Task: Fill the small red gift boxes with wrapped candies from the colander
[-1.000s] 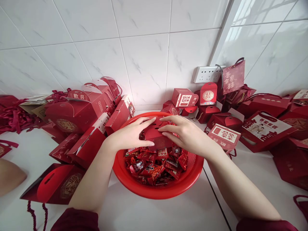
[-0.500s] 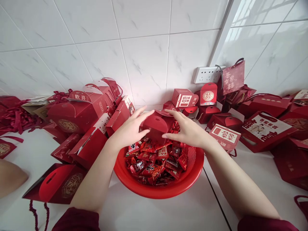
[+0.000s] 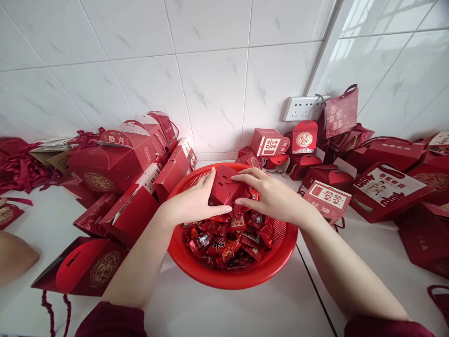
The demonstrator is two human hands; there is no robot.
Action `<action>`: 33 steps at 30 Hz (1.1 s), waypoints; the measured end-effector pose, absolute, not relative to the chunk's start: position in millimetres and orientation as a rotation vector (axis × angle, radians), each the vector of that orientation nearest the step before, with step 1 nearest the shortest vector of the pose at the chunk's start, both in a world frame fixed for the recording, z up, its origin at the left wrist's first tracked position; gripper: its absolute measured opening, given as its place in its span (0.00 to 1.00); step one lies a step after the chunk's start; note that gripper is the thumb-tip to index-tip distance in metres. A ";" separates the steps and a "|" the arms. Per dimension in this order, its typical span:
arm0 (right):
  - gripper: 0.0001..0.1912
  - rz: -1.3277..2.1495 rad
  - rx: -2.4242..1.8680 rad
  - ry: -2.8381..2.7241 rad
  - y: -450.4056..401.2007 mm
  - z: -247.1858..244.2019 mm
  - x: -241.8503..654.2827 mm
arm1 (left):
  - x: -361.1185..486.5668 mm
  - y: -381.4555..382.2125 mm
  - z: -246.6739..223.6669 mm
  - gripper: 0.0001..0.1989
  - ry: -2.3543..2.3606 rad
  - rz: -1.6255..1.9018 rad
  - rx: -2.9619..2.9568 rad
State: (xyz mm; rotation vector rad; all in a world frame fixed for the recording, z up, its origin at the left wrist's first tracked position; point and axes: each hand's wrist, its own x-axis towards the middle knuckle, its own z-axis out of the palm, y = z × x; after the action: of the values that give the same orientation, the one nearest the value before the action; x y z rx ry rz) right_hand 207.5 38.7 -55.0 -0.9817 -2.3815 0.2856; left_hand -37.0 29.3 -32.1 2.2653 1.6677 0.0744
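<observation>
Between my two hands is a small dark red box (image 3: pixel 225 185), held above a pile of candies. My left hand (image 3: pixel 194 201) grips its left side, thumb along the lower front and fingers up beside it. On the right, my right hand (image 3: pixel 268 193) pinches the box's right side, fingertips on the top flap and thumb lower down. The top flaps lie folded over, with small holes in them. Below, red-wrapped candies (image 3: pixel 224 243) fill the middle of a round red plastic basket (image 3: pixel 233 280).
Red gift boxes (image 3: pixel 110 164) are piled at the left, one (image 3: pixel 82 267) with rope handles nearer me. More boxes (image 3: pixel 386 187) crowd the right. A white power strip (image 3: pixel 303 108) lies against the tiled wall. Part of another person's arm (image 3: pixel 16 257) shows at the left edge.
The box has turned and its top flaps now lie flatter. My left hand has closed in on its side, with the fingers drawn together, and the basket's back rim has come into view.
</observation>
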 end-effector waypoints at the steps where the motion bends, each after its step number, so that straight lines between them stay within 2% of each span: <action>1: 0.24 0.283 -0.990 -2.384 38.2 -54.1 208.4 | -37.2 29.2 -29.6 0.58 1.673 0.044 2.245; 5: 0.21 0.278 -0.995 -2.395 36.6 -51.2 210.4 | -36.3 29.0 -25.2 0.51 1.655 0.041 2.267; 11: 0.21 0.256 -0.997 -2.408 34.0 -47.7 209.5 | -30.8 30.9 -27.1 0.51 1.606 0.180 2.315; 17: 0.22 0.273 -0.987 -2.419 34.5 -49.4 211.8 | -34.2 37.3 -27.2 0.38 1.563 0.214 2.277; 24: 0.22 0.313 -0.946 -2.443 34.9 -45.7 218.9 | -33.4 38.4 -27.0 0.33 1.527 0.240 2.324; 29: 0.21 0.296 -0.959 -2.325 32.2 -31.0 242.3 | -37.8 22.2 -10.1 0.30 1.481 0.563 2.452; 33: 0.23 0.238 -1.113 -2.215 31.5 -25.7 262.2 | -59.9 -11.7 18.1 0.30 1.687 0.828 2.533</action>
State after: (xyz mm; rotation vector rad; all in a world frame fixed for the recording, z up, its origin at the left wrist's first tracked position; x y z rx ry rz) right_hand 262.2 31.5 -25.7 -1.1130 -2.2153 0.2378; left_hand -59.9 -11.7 18.1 2.5325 1.6873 0.8276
